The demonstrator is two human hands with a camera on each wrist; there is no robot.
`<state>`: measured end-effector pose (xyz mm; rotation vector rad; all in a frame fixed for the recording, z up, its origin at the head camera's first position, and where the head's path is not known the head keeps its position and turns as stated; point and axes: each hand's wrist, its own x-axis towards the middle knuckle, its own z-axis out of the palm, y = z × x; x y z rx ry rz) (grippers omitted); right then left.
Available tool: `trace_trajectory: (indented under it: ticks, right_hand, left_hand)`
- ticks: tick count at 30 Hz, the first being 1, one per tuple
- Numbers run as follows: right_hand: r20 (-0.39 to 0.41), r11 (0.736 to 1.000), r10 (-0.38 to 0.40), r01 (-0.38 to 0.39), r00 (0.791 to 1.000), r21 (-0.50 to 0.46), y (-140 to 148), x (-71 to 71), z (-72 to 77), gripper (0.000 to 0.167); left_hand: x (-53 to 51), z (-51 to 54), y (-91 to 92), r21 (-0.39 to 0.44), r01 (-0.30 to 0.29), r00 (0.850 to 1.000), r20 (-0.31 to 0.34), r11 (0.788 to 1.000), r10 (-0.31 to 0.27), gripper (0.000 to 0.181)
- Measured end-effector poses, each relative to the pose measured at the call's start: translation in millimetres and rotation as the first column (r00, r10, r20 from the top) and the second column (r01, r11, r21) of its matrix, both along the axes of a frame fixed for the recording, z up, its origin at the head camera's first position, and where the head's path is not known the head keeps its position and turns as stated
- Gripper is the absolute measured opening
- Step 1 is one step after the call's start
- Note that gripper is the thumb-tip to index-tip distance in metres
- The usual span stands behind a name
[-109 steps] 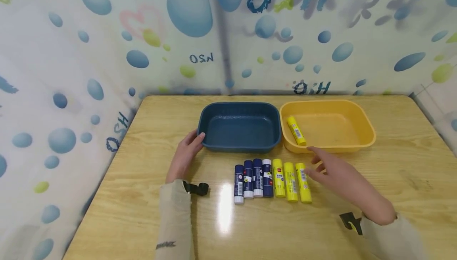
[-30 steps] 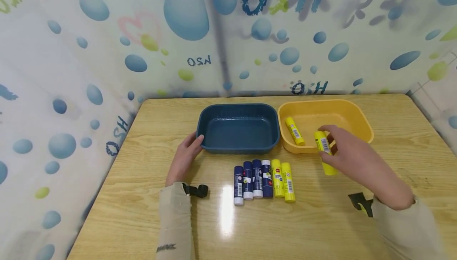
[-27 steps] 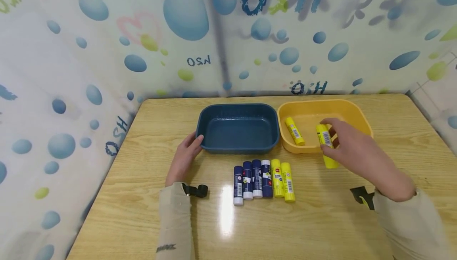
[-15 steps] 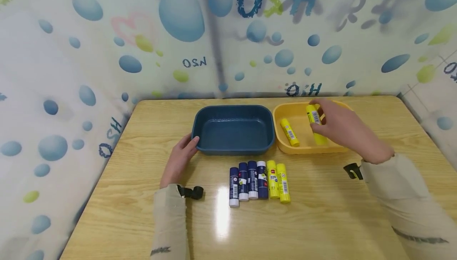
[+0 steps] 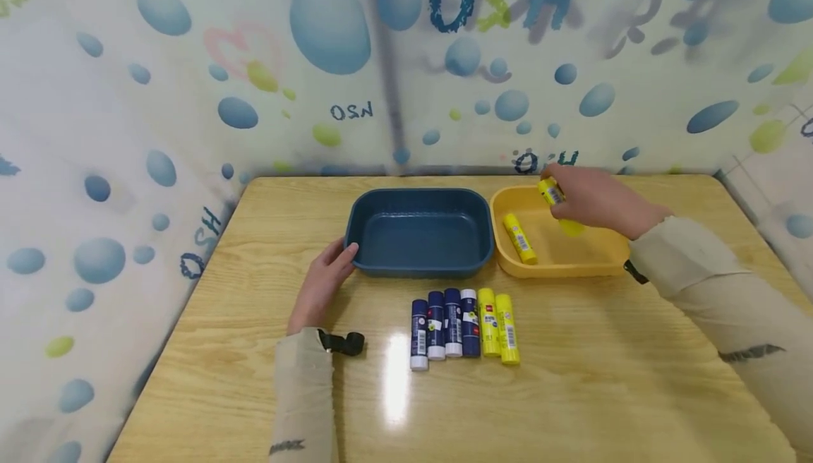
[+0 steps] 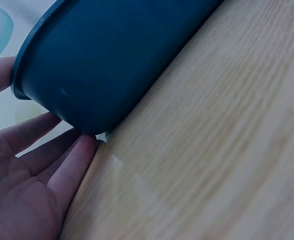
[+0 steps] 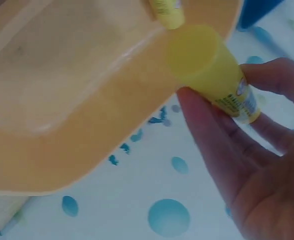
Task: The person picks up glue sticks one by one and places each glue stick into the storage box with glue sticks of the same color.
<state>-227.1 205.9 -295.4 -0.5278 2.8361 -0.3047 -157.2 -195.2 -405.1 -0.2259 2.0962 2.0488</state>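
Observation:
My right hand [image 5: 593, 197] pinches a yellow glue stick [image 5: 551, 193] above the far part of the yellow bin [image 5: 565, 270]. In the right wrist view the held glue stick [image 7: 207, 65] tilts, one end towards the camera, between thumb and fingers. Another yellow glue stick [image 5: 520, 238] lies inside that bin, at its left. My left hand [image 5: 320, 283] holds the left front corner of the blue bin [image 5: 419, 270]; the left wrist view shows its thumb at the rim and its fingers against the outer wall.
In front of the bins, several dark blue glue sticks [image 5: 452, 323] lie in a row with two yellow glue sticks [image 5: 507, 329] at the right end. The bins stand side by side on a wooden table [image 5: 286, 216]. A patterned curtain [image 5: 419, 145] hangs behind.
The right hand took the rightmost yellow glue stick from the row, lifted it and carried it over the yellow bin, lately farther back. The left hand stays at the blue bin.

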Motion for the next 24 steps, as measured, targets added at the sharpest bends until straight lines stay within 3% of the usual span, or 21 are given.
trace_trajectory:
  ticks: [5,9,12,17,19,24]
  right_hand:
    - [0.115,1.000,-0.002,0.000,0.993,0.020,3.8,-15.6,-10.1,0.050]
    - [0.246,1.000,-0.020,0.018,0.969,0.013,5.4,-25.8,-18.4,0.051]
    - [0.288,1.000,-0.017,0.012,0.958,0.019,5.6,-31.2,-25.3,0.051]
    - [0.303,0.999,0.012,-0.026,0.953,0.043,3.5,-33.5,-30.9,0.050]
    - [0.313,0.998,0.016,-0.033,0.950,0.050,2.5,-34.5,-32.5,0.050]
    - [0.349,0.998,-0.014,-0.006,0.937,0.057,-1.1,-37.2,-40.0,0.052]
  left_hand:
    - [-3.5,-10.4,-2.6,0.002,-0.010,1.000,0.004,1.000,0.010,0.061]
    - [-7.6,-23.0,-6.0,-0.003,-0.026,1.000,-0.007,1.000,0.026,0.061]
    - [-9.2,-28.4,-6.4,-0.006,-0.026,1.000,-0.011,1.000,0.026,0.062]
    - [-8.4,-30.4,-6.0,-0.008,-0.025,1.000,0.002,1.000,0.025,0.063]
    - [-6.7,-26.3,-5.9,-0.010,-0.025,1.000,0.010,1.000,0.025,0.062]
    - [-6.5,-24.1,-6.3,-0.027,-0.019,1.000,0.010,0.999,0.019,0.060]
